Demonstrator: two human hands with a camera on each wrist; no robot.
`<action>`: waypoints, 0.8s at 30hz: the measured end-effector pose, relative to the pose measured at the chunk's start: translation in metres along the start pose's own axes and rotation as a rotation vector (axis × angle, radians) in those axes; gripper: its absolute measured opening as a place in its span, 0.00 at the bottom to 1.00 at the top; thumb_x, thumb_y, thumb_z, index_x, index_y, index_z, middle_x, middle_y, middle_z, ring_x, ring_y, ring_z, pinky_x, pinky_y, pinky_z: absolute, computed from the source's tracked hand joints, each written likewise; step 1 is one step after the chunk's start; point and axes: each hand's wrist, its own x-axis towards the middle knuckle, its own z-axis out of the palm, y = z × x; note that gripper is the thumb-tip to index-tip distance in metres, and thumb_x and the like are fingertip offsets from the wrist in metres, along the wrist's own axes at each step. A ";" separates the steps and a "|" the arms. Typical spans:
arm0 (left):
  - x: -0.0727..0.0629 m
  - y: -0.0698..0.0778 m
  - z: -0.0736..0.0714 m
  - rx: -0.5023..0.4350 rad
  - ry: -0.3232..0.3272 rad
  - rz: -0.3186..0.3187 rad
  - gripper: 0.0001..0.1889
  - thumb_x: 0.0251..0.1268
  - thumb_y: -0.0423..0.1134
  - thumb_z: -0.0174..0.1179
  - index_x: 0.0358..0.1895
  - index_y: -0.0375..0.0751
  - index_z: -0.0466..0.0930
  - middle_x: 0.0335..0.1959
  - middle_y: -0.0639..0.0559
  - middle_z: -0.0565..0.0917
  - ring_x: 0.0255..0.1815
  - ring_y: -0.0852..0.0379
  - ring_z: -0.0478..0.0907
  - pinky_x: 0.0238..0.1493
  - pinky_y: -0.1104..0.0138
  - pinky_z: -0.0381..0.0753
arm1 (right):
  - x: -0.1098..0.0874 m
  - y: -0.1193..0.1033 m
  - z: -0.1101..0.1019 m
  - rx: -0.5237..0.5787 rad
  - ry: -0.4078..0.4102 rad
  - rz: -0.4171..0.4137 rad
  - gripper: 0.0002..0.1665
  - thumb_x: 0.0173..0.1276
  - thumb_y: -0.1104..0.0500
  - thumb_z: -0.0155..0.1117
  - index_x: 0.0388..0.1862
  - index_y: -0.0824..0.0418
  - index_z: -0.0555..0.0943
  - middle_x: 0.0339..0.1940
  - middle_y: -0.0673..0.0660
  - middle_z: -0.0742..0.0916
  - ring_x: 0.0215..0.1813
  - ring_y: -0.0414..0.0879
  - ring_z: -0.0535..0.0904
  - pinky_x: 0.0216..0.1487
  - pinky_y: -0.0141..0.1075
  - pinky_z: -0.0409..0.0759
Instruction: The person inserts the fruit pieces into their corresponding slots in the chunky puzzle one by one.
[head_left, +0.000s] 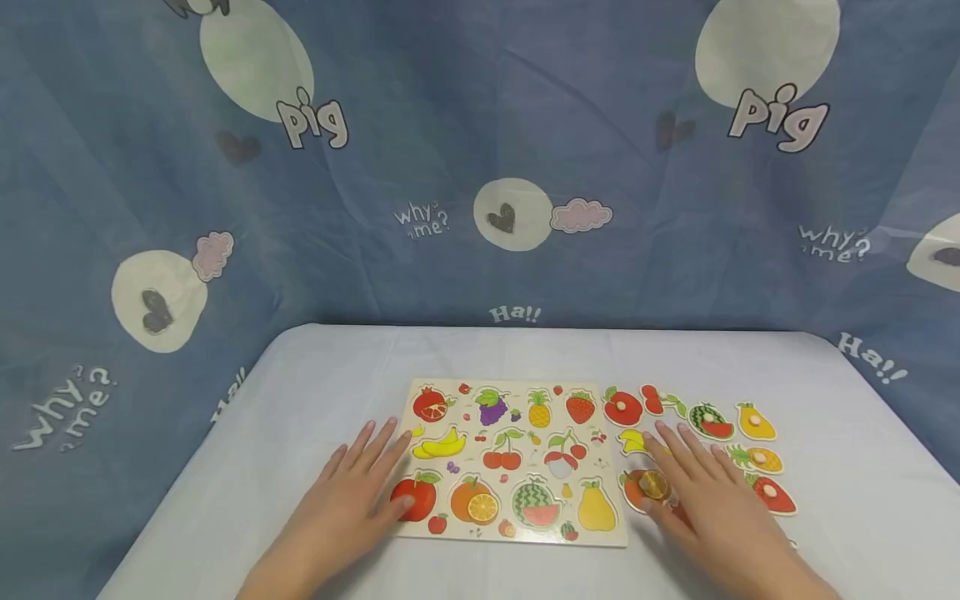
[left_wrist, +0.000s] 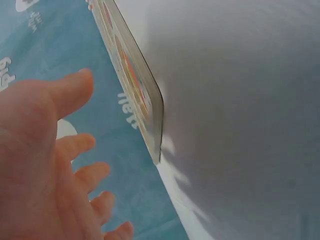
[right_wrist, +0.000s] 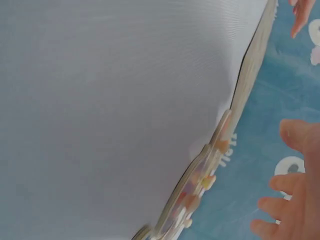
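Observation:
A flat puzzle board (head_left: 480, 462) printed with fruits lies on the white table. My left hand (head_left: 348, 492) hovers at the board's left edge, fingers spread and straight, holding nothing. In the left wrist view that hand (left_wrist: 45, 160) is apart from the board (left_wrist: 135, 80). To the right of the board, several loose fruit pieces with knobs lie on the cloth. Over them my right hand (head_left: 708, 500) is spread, partly hiding the banana piece (head_left: 632, 440) and the orange piece (head_left: 637, 487). The right wrist view shows that hand (right_wrist: 295, 190) clear of the pieces.
Around the right hand lie an apple piece (head_left: 622, 407), a cherry piece (head_left: 654, 400), a watermelon piece (head_left: 711, 422), a pear piece (head_left: 756, 422), a pineapple piece (head_left: 761, 459) and a strawberry piece (head_left: 772, 495). Behind the table (head_left: 337, 358) hangs a blue printed curtain (head_left: 420, 275).

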 end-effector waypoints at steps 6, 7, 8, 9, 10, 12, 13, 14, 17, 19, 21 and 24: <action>-0.002 -0.010 0.001 -0.114 -0.007 0.013 0.44 0.59 0.56 0.67 0.77 0.54 0.57 0.79 0.51 0.53 0.79 0.44 0.44 0.71 0.39 0.52 | -0.006 0.009 -0.004 -0.029 0.004 0.005 0.50 0.63 0.39 0.68 0.79 0.51 0.60 0.77 0.57 0.65 0.77 0.58 0.55 0.78 0.47 0.36; -0.002 -0.011 0.000 -0.140 -0.012 0.016 0.44 0.59 0.56 0.67 0.77 0.54 0.58 0.79 0.51 0.54 0.79 0.44 0.44 0.71 0.39 0.52 | -0.007 0.011 -0.004 -0.025 0.020 -0.004 0.49 0.63 0.40 0.68 0.78 0.52 0.60 0.77 0.57 0.66 0.76 0.58 0.56 0.78 0.48 0.38; -0.003 -0.012 0.000 -0.165 -0.018 0.017 0.43 0.59 0.55 0.67 0.77 0.53 0.58 0.79 0.50 0.54 0.79 0.44 0.45 0.71 0.39 0.53 | -0.008 0.012 -0.004 -0.025 0.046 -0.019 0.49 0.63 0.41 0.69 0.78 0.52 0.61 0.76 0.57 0.66 0.75 0.58 0.58 0.78 0.45 0.37; -0.003 -0.014 0.000 -0.195 -0.021 0.020 0.43 0.59 0.55 0.67 0.77 0.53 0.59 0.79 0.50 0.55 0.79 0.43 0.45 0.71 0.40 0.53 | -0.009 0.014 -0.003 -0.025 0.077 -0.041 0.48 0.62 0.42 0.69 0.77 0.53 0.62 0.76 0.56 0.67 0.75 0.57 0.59 0.78 0.43 0.35; -0.003 -0.016 0.001 -0.222 -0.027 0.022 0.43 0.59 0.55 0.67 0.77 0.53 0.59 0.78 0.50 0.56 0.78 0.43 0.46 0.71 0.40 0.54 | -0.010 0.015 -0.003 -0.025 0.110 -0.065 0.47 0.62 0.42 0.70 0.77 0.54 0.63 0.75 0.56 0.68 0.74 0.57 0.61 0.78 0.41 0.36; -0.003 -0.019 0.002 -0.272 -0.039 0.020 0.43 0.58 0.55 0.68 0.76 0.53 0.59 0.78 0.50 0.57 0.78 0.43 0.47 0.71 0.41 0.56 | -0.011 0.018 -0.002 -0.021 0.163 -0.103 0.46 0.63 0.43 0.70 0.76 0.54 0.64 0.74 0.55 0.70 0.72 0.56 0.63 0.77 0.36 0.35; -0.003 -0.020 0.003 -0.295 -0.047 0.018 0.44 0.58 0.56 0.68 0.76 0.53 0.59 0.78 0.50 0.57 0.78 0.43 0.47 0.70 0.41 0.56 | -0.011 0.019 -0.003 -0.015 0.181 -0.116 0.45 0.63 0.44 0.70 0.75 0.55 0.65 0.73 0.55 0.70 0.72 0.56 0.64 0.77 0.36 0.36; -0.003 -0.022 0.005 -0.314 -0.056 0.012 0.44 0.57 0.56 0.68 0.77 0.54 0.59 0.78 0.50 0.57 0.78 0.43 0.47 0.70 0.41 0.57 | -0.011 0.020 -0.003 -0.006 0.191 -0.121 0.44 0.63 0.44 0.70 0.75 0.55 0.66 0.73 0.55 0.71 0.71 0.56 0.65 0.77 0.36 0.38; -0.002 -0.024 0.008 -0.361 -0.093 -0.014 0.46 0.56 0.58 0.69 0.77 0.57 0.57 0.78 0.51 0.56 0.78 0.43 0.47 0.70 0.40 0.57 | -0.011 0.023 -0.007 0.035 0.162 -0.097 0.43 0.64 0.43 0.69 0.75 0.54 0.67 0.73 0.54 0.71 0.70 0.56 0.66 0.76 0.46 0.51; 0.000 -0.025 0.008 -0.390 -0.123 -0.038 0.47 0.54 0.58 0.70 0.77 0.57 0.57 0.78 0.51 0.57 0.78 0.43 0.47 0.69 0.40 0.58 | -0.012 0.024 -0.009 0.052 0.136 -0.078 0.43 0.63 0.44 0.70 0.74 0.54 0.68 0.72 0.53 0.72 0.70 0.55 0.66 0.72 0.53 0.60; 0.001 -0.025 0.009 -0.416 -0.163 -0.071 0.48 0.52 0.58 0.71 0.77 0.58 0.58 0.78 0.51 0.57 0.78 0.44 0.48 0.68 0.40 0.60 | -0.012 0.025 -0.011 0.057 0.118 -0.072 0.43 0.62 0.45 0.72 0.73 0.54 0.69 0.71 0.53 0.73 0.69 0.54 0.67 0.67 0.56 0.65; 0.002 -0.025 0.008 -0.460 -0.211 -0.107 0.48 0.51 0.56 0.73 0.76 0.58 0.59 0.77 0.52 0.59 0.78 0.44 0.49 0.68 0.40 0.60 | -0.012 0.028 -0.012 0.056 0.124 -0.083 0.42 0.58 0.49 0.75 0.71 0.56 0.71 0.69 0.53 0.75 0.67 0.53 0.70 0.61 0.59 0.71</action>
